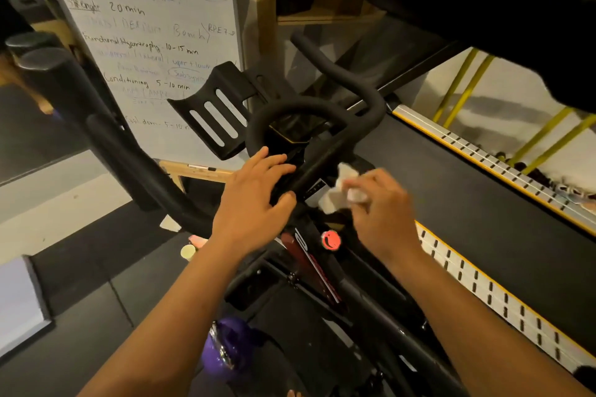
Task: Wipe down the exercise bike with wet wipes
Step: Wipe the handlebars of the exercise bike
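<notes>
The black exercise bike (348, 80) fills the middle of the head view, its curved handlebars reaching up and away from me. My left hand (254, 200) rests on the centre of the handlebar, fingers over the top and thumb curled under the bar. Just right of it, my right hand (383, 203) pinches a crumpled white wet wipe (342, 187) against the handlebar stem area. A red round knob (331, 240) sits on the frame below both hands. A black slotted device holder (214, 113) stands at the front of the bars.
A whiteboard (145, 26) with handwritten workout notes stands behind the bike on the left. A treadmill belt (451, 190) with yellow-edged side rails runs along the right. A purple bottle (225, 345) sits low on the bike frame. Dark rubber flooring lies at the lower left.
</notes>
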### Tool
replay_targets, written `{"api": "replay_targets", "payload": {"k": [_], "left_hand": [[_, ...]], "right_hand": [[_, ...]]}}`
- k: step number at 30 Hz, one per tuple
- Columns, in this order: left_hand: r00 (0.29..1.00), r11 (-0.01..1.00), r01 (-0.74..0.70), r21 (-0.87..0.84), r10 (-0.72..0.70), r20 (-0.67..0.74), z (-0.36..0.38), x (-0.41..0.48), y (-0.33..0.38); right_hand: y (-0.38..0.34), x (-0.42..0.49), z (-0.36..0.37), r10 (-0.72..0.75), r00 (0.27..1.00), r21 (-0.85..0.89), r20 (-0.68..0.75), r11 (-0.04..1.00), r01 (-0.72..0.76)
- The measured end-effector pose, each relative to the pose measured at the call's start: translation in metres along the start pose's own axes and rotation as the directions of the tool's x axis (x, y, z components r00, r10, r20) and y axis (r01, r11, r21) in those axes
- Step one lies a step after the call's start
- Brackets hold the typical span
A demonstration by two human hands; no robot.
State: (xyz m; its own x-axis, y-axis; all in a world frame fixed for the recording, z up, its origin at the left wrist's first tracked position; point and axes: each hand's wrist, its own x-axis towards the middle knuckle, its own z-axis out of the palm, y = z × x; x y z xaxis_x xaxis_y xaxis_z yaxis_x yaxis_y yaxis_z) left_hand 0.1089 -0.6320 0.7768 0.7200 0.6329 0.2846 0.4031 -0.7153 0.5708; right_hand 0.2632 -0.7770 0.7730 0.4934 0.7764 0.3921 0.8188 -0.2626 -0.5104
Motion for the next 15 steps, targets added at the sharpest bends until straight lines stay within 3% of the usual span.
{"api": "replay_targets", "payload": {"k": [2,4,6,10,15], "left_hand": [[1.0,1.0,0.0,-0.011,0.0,0.008,-0.001,-0.001,-0.001],[1.0,1.0,-0.004,-0.003,0.004,0.018,-0.001,-0.001,-0.001],[1.0,1.0,-0.008,0.016,0.008,0.024,0.0,0.0,-0.001],[0.999,0.997,-0.029,0.07,0.027,0.028,0.003,-0.001,0.0],[0.999,0.996,-0.039,0.086,0.038,0.014,0.006,0.003,-0.002]], "right_hand": [[0.016,0.037,-0.01,0.132,0.981,-0.014,-0.143,0.991,-0.135],[0.03,0.059,-0.008,0.232,0.97,-0.164,-0.078,0.956,-0.242],[0.024,0.051,0.006,0.219,0.974,-0.26,-0.055,0.939,-0.225],[0.003,0.02,0.014,0.084,0.996,-0.27,0.005,0.959,-0.08],[0.006,0.048,0.004,0.207,0.973,-0.277,0.1,0.945,-0.173]]}}
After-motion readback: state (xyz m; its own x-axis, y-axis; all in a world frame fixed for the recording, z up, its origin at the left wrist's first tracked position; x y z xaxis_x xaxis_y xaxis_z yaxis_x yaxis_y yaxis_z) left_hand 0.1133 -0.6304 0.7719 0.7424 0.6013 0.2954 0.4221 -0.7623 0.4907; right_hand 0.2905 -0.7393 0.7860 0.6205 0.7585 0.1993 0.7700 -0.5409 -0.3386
